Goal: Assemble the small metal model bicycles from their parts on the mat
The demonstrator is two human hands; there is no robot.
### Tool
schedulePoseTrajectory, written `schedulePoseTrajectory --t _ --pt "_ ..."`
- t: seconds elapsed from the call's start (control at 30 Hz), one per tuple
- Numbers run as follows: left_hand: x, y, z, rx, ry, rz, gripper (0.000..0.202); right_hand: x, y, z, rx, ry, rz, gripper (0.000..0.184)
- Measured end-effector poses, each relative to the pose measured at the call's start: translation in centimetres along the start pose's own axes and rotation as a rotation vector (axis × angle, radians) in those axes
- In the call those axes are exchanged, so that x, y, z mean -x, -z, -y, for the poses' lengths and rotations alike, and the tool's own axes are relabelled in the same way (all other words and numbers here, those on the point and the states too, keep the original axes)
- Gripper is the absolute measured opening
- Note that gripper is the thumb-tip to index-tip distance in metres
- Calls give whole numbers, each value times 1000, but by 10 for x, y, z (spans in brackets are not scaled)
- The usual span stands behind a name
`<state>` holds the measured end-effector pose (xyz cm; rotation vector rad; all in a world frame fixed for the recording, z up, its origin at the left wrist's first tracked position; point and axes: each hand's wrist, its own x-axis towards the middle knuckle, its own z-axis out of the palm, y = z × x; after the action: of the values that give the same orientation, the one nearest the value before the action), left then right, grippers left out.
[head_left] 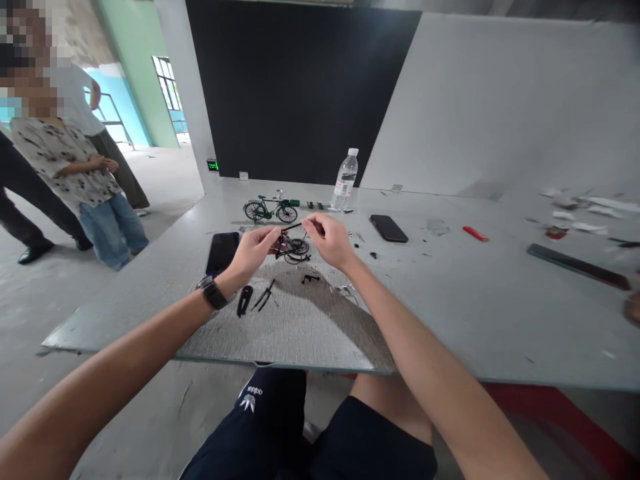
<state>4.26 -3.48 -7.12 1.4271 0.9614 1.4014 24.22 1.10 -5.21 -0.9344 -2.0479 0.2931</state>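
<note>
Both of my hands hold a small red and black model bicycle frame [293,245] just above the grey mat [300,320]. My left hand [253,250], with a black watch on the wrist, pinches its left end. My right hand [327,239] grips the top bar at the right. Loose black parts lie on the mat below: a flat black piece [244,300], a fork [264,297] and a small bracket [310,278]. A finished green model bicycle [271,209] stands farther back on the table.
A water bottle [345,179] stands behind the hands. Two dark phones lie on the table, one left [222,252], one right [389,228]. A red lighter [475,233], a long dark ruler [577,266] and paper scraps lie to the right. People stand at the far left.
</note>
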Motion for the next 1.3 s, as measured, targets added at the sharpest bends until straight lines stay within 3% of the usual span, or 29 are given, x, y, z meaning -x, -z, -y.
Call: schedulePoseTrajectory --t 0.17,0.33,0.53,0.67,1.0,1.3 --pt "1 2 -1 -186 -22 118 20 0 1 3 -41 -11 -1 43" --pt "-1 3 3 -112 20 119 22 -1 7 5 -66 -28 23 47" --pt "-4 7 10 17 56 83 32 -6 26 -20 -58 -135 -114 51" --pt "-8 10 15 70 51 71 36 -4 34 -39 46 -177 -137 47" --pt "-12 15 16 77 22 32 41 4 24 -68 363 -230 137 26" --pt "-17 15 14 -17 -29 5 45 -7 5 -65 562 -302 409 37"
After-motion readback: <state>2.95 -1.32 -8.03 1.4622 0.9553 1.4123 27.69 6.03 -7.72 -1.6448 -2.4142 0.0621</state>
